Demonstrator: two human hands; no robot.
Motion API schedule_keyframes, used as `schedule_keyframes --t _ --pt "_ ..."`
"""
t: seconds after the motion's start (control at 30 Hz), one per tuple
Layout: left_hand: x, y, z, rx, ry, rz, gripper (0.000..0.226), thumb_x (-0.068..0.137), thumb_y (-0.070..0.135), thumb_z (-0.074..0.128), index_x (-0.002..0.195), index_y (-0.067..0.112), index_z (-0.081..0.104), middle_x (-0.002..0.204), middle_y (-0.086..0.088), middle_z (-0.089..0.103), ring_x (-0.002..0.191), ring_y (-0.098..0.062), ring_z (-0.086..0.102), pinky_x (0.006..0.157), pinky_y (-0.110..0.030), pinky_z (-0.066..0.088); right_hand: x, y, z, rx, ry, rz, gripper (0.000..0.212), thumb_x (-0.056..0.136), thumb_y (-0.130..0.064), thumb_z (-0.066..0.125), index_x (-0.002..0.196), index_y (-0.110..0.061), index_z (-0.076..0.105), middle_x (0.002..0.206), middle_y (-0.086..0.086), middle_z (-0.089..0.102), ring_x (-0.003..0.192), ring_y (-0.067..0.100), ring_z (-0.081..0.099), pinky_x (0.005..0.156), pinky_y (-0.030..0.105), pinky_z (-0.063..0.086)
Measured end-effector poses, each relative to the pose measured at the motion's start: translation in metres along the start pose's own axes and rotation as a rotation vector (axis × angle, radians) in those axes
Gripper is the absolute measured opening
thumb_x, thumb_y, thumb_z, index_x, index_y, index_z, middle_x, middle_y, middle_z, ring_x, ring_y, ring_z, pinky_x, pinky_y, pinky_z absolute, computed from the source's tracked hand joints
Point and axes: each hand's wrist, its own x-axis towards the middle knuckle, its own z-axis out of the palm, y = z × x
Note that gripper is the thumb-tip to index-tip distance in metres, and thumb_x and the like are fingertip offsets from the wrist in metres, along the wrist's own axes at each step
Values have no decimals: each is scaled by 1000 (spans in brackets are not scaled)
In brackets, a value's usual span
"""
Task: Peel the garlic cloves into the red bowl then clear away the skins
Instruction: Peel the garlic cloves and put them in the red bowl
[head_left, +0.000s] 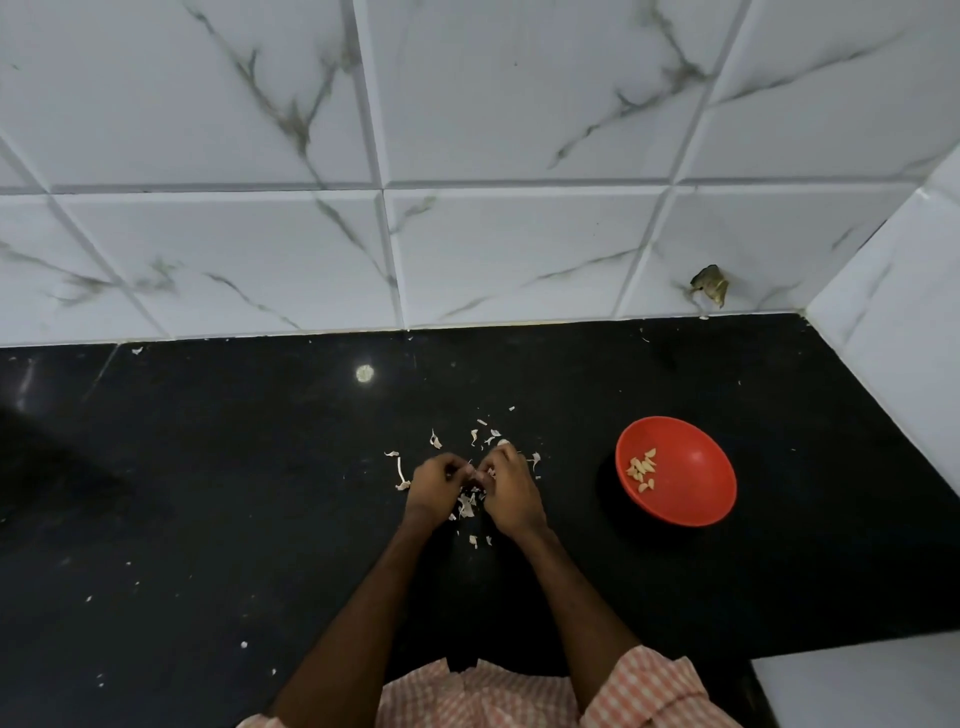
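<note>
left hand (435, 480) and right hand (513, 491) are curling in at lower centre, together pinching one mostly hidden garlic clove (476, 474). many skins (466, 505) are lying scattered on the bench (208, 467). one red bowl (698, 467), at right, is holding several peeled cloves (643, 469).
</note>
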Motion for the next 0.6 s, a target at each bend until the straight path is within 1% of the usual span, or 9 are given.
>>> schedule_keyframes --t 0.07,0.1,0.17,0.23,0.3,0.37,0.43,0.5,0.6 --pt "2 3 2 -119 4 -26 9 91 17 69 90 11 75 85 0 74 82 -14 69 76 -24 51 0 -1 -2 43 22 25 6 96 -17 60 92 -19 57 102 -9 50 94 11 47 78 28 43" --pt "3 4 3 -166 -4 -39 8 91 16 70 89 10 75 84 -1 74 82 -14 69 77 -24 52 0 -1 -4 53 7 39 6 97 -17 59 92 -19 55 101 -7 52 93 12 49 77 29 42" --pt "6 1 4 -226 -25 -66 9 89 18 72 86 11 75 84 -2 75 83 -15 70 81 -29 54 1 0 -6 49 -47 45 5 98 -21 55 94 -19 53 100 -4 57 92 15 53 76 34 45" --pt "7 -2 3 -247 -37 -83 12 88 22 74 82 12 74 83 -2 76 85 -17 72 83 -32 57 2 0 -8 38 -105 59 8 100 -27 52 95 -22 55 98 -5 61 90 14 56 76 38 50" --pt "9 -4 3 -254 -46 -84 15 88 22 74 82 9 74 81 -3 76 82 -16 71 82 -34 56 3 -2 -14 50 -150 92 8 100 -28 51 96 -24 57 93 -6 65 85 13 60 74 36 49" --pt "9 -2 1 -222 -55 -61 16 89 20 73 83 4 73 81 -5 75 78 -14 68 79 -33 54 3 -6 -21 51 -191 135 10 100 -29 52 92 -26 58 87 -8 66 79 10 59 69 30 42" --pt "8 0 1 -196 -56 -22 14 89 16 72 84 3 71 83 -8 74 79 -16 67 79 -35 53 5 -5 -23 68 -209 185 13 97 -31 54 86 -25 59 80 -10 69 76 6 60 71 29 39" --pt "7 0 1 -181 -53 5 12 88 13 72 84 3 71 84 -8 74 81 -18 67 80 -36 53 8 -3 -22 84 -222 224 13 94 -32 55 82 -28 60 74 -13 70 76 1 61 77 32 42" --pt "6 1 1 -155 -56 21 8 89 12 71 84 6 70 83 -5 73 81 -16 67 80 -34 53 12 -4 -21 68 -239 240 14 92 -31 56 79 -28 60 72 -13 70 78 4 62 80 35 45"
